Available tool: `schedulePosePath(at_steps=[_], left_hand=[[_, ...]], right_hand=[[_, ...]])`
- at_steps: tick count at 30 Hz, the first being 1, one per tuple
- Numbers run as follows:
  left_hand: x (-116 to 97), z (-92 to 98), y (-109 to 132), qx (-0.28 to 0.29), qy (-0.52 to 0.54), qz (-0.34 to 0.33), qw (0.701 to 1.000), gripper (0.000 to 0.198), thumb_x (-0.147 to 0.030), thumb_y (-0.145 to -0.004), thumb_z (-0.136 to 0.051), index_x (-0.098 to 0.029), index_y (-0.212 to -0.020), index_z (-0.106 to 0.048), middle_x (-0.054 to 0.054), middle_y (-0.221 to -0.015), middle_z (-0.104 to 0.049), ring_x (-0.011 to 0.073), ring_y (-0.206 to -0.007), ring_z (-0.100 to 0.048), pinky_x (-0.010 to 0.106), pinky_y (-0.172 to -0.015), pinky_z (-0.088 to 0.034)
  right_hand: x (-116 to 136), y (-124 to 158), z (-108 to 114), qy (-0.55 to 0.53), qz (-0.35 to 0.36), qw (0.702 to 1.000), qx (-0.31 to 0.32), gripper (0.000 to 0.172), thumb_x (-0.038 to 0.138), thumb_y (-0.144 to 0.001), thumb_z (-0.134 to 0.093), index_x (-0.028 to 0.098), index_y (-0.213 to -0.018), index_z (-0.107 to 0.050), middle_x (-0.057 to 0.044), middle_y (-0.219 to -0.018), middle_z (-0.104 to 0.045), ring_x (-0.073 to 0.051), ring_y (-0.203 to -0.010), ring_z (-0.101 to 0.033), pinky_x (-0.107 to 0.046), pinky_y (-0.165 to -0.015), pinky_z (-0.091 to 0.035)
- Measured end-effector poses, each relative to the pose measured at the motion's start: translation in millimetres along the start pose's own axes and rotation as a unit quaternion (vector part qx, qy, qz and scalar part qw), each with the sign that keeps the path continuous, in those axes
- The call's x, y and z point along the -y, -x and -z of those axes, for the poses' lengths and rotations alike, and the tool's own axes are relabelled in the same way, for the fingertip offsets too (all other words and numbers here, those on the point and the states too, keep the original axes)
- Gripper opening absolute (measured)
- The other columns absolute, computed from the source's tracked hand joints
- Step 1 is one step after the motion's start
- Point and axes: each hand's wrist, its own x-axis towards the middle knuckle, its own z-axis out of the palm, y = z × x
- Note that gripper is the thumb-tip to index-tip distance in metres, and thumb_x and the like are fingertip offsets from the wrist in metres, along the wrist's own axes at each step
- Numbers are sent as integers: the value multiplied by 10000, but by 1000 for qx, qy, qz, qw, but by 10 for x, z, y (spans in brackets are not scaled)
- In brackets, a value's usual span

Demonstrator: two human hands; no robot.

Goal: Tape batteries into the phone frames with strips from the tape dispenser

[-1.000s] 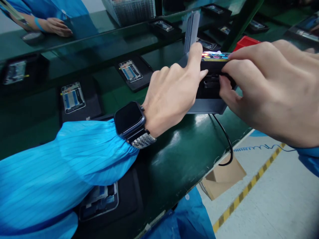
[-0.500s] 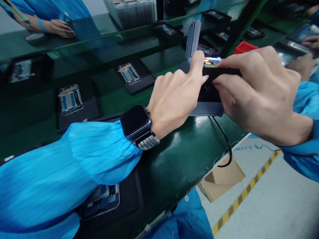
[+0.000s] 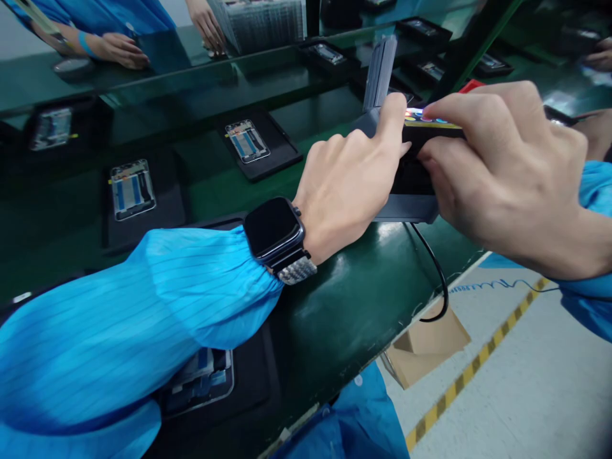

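A flat black device with a lit, colourful face (image 3: 433, 121) is seen nearly edge-on between my two hands. My left hand (image 3: 354, 175), with a black smartwatch (image 3: 274, 229) on its wrist, is closed around the device's left end. At the other end my right hand (image 3: 516, 172) pinches it, index finger above and thumb below. Just beneath and behind it stands a dark grey stand (image 3: 404, 209) with an upright ribbed arm (image 3: 380, 73); whether the device touches it is hidden. Below my left sleeve, an opened phone (image 3: 210, 382) lies on a black tray (image 3: 261, 376).
Opened phones (image 3: 247, 141) (image 3: 132, 190) lie on black trays across the green bench (image 3: 329, 319). A black cable (image 3: 437, 268) hangs over the bench edge above a cardboard box (image 3: 425, 350). Co-workers' hands (image 3: 124, 51) rest across the bench, near stacked clear trays (image 3: 261, 25).
Both hands and the device have shifted slightly right in view, the grip looking the same. A co-worker's hand has appeared beside the stacked trays at the top.
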Motion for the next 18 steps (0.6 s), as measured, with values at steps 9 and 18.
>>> schedulePosePath(at_steps=[9, 18], left_hand=[[14, -11, -3, 30, 49, 26, 998, 606, -469, -1046, -184, -255, -1605, -282, 164, -1182, -723, 447, -1116, -645, 562, -921, -440], [44, -48, 7, 40, 89, 31, 995, 673, -508, -1026, -139, -229, -1632, -227, 195, -1189, -714, 521, -1178, -600, 676, -948, -363]], right_hand=[[-83, 152, -92, -1, -11, 999, -51, 358, 350, -1060, -367, 382, -1302, -628, -1, -1508, -491, -359, -1385, -444, -555, -1037, -488], [-103, 210, -366, -57, 110, 965, -232, 467, 87, -929, -616, 255, -1363, -584, -109, -1527, -542, -342, -1330, -584, -552, -1034, -552]])
